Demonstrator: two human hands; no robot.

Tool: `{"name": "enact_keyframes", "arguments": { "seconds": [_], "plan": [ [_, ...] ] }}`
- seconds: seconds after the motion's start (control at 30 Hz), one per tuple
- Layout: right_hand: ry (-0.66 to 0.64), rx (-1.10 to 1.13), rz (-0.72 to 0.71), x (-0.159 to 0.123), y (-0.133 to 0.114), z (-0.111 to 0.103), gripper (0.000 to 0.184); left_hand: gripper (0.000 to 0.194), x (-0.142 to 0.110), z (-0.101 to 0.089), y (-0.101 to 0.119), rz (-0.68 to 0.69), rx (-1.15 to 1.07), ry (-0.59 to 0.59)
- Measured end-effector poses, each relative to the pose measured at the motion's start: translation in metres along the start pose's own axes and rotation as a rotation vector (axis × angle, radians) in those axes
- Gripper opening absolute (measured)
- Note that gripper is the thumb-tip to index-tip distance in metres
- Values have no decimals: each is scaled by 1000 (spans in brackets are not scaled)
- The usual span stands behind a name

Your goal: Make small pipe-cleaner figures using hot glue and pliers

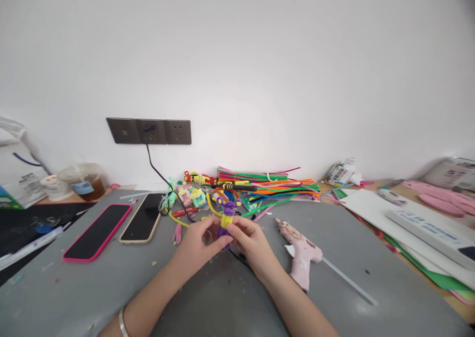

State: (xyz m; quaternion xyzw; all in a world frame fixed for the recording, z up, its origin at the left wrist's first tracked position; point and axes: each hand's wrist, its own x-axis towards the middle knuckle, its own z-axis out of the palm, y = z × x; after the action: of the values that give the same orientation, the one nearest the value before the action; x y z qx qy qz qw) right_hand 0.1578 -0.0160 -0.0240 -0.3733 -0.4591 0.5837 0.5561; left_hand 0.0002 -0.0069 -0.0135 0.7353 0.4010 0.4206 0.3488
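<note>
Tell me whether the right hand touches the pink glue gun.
Apart: the head view shows gray mat between the right hand and the glue gun.

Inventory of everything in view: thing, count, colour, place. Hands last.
fuzzy figure: 1, purple-yellow, between both hands
pipe cleaners: many, mixed, by wall
fuzzy pieces: several, pastel, behind left hand
pink-edged phone: 1, dark screen, left
pale-edged phone: 1, dark screen, beside it
glue gun: 1, pink, right
glue stick: 1, whitish, gun's rear
socket panels: 3, dark, wall
cord: 1, black, from middle panel
cup: 1, brown contents, back left
tub: 1, white, beside cup
bag: 1, mostly white, left edge
packet: 1, white-green, back right
sheets: several, white and green, right
grey surface: 1, under hands
small clutter: uncounted, mixed, unclear
bracelet: 1, silvery, left wrist
left hand: 1, bare, on figure
right hand: 1, bare, on figure
</note>
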Motion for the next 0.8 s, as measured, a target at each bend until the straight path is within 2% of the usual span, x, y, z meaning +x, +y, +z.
{"name": "enact_keyframes", "arguments": {
  "seconds": [0.07,0.17,0.23,0.3,0.37,0.43,0.53,0.67,0.8],
  "plan": [
    [29,-31,-29,1,-2,-4,39,21,2,-2,0,-79,-46,-5],
    [178,-134,-151,0,-12,-16,43,31,5,-9,1,-209,-65,37],
    [283,-278,-243,-4,-22,-26,42,36,7,-14,1,-269,-37,52],
    [330,-466,-297,-12,-33,-36,36,39,8,-17,1,-307,-28,6],
    [259,-695,-271,-21,-40,-43,25,40,8,-19,1,-334,-33,-77],
    [106,-929,-190,-31,-40,-46,12,40,7,-20,0,-367,-37,-181],
    [-74,-1174,-79,-39,-32,-43,14,38,6,-22,-2,-418,-54,-363],
    [-107,-1268,-45,-39,-22,-36,17,38,5,-25,-4,-466,-52,-536],
    [-99,-1241,-25,-36,-19,-38,17,34,5,-26,-7,-485,-98,-622]
  ]
}}
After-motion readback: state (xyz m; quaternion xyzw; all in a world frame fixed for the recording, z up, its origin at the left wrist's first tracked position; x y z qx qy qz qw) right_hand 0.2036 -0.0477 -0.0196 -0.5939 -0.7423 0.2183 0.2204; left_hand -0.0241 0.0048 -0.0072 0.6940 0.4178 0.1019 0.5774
